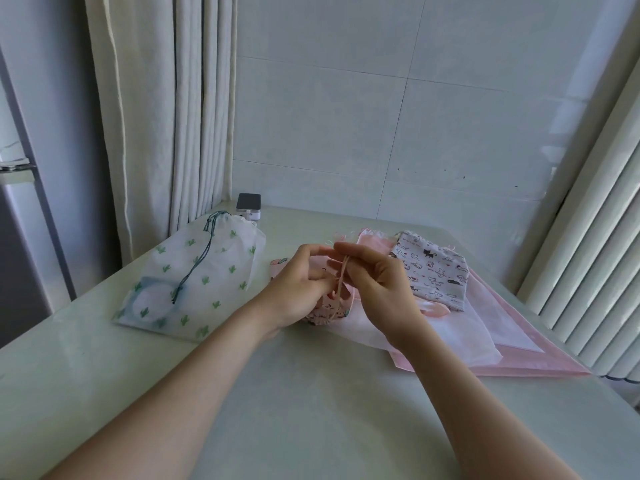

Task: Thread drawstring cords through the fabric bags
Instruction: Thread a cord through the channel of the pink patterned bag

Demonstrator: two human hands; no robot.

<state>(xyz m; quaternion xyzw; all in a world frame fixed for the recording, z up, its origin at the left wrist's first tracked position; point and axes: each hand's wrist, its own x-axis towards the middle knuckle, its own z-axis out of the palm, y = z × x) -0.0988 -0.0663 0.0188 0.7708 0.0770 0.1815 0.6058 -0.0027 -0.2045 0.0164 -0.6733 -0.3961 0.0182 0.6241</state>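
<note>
A small pink patterned fabric bag (334, 308) lies bunched on the table under my hands. A pink drawstring cord (341, 278) runs from it up between my fingers. My left hand (298, 285) pinches the cord and the bag's top. My right hand (374, 278) pinches the upper end of the same cord, its fingertips touching those of the left. To the left lies a white bag with green cactus print (194, 282), a dark green cord (194, 265) threaded through its gathered neck. A white bag with cat print (433, 268) lies to the right.
Pink and white flat bags (485, 337) are stacked under the cat bag at the right. A small white box with a dark top (248, 204) stands at the table's back edge. Curtains hang at the back left, a ribbed radiator stands at the right.
</note>
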